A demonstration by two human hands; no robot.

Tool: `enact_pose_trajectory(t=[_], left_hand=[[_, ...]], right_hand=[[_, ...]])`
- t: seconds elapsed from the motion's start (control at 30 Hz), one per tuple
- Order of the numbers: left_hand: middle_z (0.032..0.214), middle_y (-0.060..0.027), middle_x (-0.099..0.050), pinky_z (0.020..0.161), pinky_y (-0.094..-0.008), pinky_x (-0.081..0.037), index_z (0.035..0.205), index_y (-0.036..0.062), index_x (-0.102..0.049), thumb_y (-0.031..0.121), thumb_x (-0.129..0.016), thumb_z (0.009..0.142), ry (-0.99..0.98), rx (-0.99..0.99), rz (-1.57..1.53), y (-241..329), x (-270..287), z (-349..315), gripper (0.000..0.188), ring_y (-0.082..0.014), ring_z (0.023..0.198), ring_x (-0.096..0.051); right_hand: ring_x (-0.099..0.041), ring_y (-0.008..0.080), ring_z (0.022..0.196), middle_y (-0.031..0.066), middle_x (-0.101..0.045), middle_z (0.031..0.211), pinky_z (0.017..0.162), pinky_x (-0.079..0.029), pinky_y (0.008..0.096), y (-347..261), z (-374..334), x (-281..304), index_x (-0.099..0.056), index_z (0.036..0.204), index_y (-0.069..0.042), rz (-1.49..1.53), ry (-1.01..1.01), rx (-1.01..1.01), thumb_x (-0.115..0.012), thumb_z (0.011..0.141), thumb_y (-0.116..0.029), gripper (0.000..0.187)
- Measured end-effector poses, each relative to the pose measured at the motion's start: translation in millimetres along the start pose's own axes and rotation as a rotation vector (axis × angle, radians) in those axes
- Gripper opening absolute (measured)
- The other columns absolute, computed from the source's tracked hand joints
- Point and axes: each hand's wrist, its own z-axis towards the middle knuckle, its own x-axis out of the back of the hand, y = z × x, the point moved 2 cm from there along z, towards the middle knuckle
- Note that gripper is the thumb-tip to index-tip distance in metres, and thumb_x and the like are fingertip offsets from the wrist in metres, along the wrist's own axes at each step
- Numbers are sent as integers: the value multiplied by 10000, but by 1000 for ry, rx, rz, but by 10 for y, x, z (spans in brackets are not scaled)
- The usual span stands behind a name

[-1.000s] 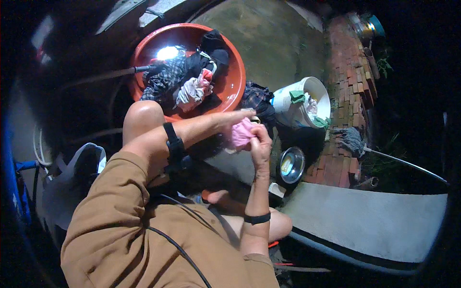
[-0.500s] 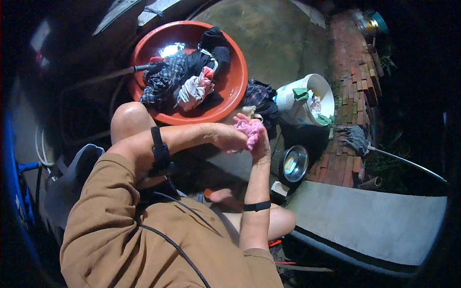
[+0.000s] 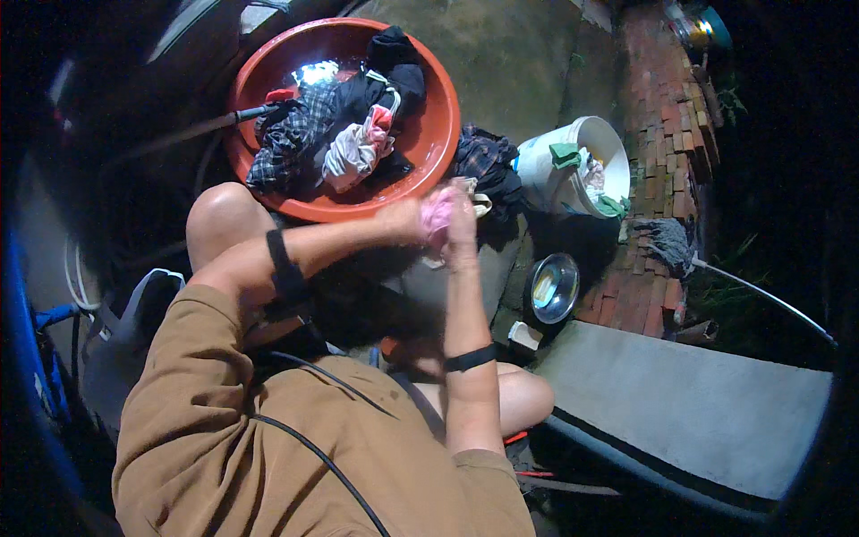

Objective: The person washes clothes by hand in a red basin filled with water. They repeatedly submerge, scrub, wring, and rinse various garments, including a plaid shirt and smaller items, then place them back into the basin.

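Note:
Both hands are closed round a bunched pink cloth (image 3: pixel 437 217), held in front of me near the basin's closest edge. My left hand (image 3: pixel 401 221) grips it from the left, my right hand (image 3: pixel 462 224) from the right, and motion smears the fingers. Just beyond stands a large orange-red basin (image 3: pixel 439 125) with wet laundry inside: a dark checked garment (image 3: pixel 291 148), black clothing (image 3: pixel 394 63) and a white-and-red bundle (image 3: pixel 356 154). Right of the basin, more dark checked clothing (image 3: pixel 488 166) lies on the ground, partly behind my right hand.
A white bucket (image 3: pixel 541 174) with green and white cloths stands to the right. Closer are a metal bowl (image 3: pixel 565 300) and a small whitish block (image 3: pixel 524 336). A mop (image 3: pixel 667 243) rests on the brick strip (image 3: pixel 658 152). A grey slab (image 3: pixel 689 403) lies at right; a hose (image 3: pixel 192 137) reaches the basin.
Both hands have shifted left and slightly away from me with the pink cloth, nearer the basin rim. The whole view has also shifted a little.

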Motion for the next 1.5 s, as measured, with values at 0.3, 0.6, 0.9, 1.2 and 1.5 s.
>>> enact_pose_trajectory(t=[0.3, 0.6, 0.9, 1.2, 1.5], left_hand=[[1337, -195, -442, 879, -529, -470, 1356, 155, -403, 358, -895, 480, 591, 222, 535, -322, 1636, -94, 1025, -421, 1219, -435], [848, -145, -681, 819, -338, -512, 1115, 35, -666, 471, -722, 724, -12, -317, -435, 68, 505, 126, 587, -253, 841, -654], [1343, -187, -467, 976, -694, -288, 1365, 104, -417, 793, -571, 715, -605, 190, -1473, 469, 274, 17, 960, -396, 1242, -426], [771, -36, -630, 511, -318, -496, 833, 137, -609, 257, -580, 879, -432, -722, -1229, -3, -306, 692, 132, -164, 631, -598], [775, -27, -635, 611, -385, -494, 780, 138, -649, 417, -574, 899, 58, 271, -1501, 123, -173, 448, 312, -175, 655, -591]], right_hand=[[-437, 378, 1253, 261, -357, 1425, 1025, -359, 526, 1092, 122, 1050, -518, 1309, -123, -808, 577, -449, -612, 781, -657, 757], [-546, 342, 742, 204, -542, 754, 680, -427, 468, 1241, 139, 843, -484, 633, 33, -743, 499, -35, -650, 714, -141, 254], [-485, 299, 856, 102, -509, 838, 753, -405, 390, -833, -610, 302, -488, 668, -51, -1096, 139, 855, -648, 598, 2, 183], [-488, 332, 1013, 136, -521, 1074, 874, -407, 432, -590, -845, -136, -583, 954, -99, -751, 95, 792, -779, 661, -186, 363], [-570, 362, 905, 197, -586, 980, 787, -459, 428, -271, -399, -238, -608, 975, 11, -525, 580, 659, -534, 944, -263, 286]])
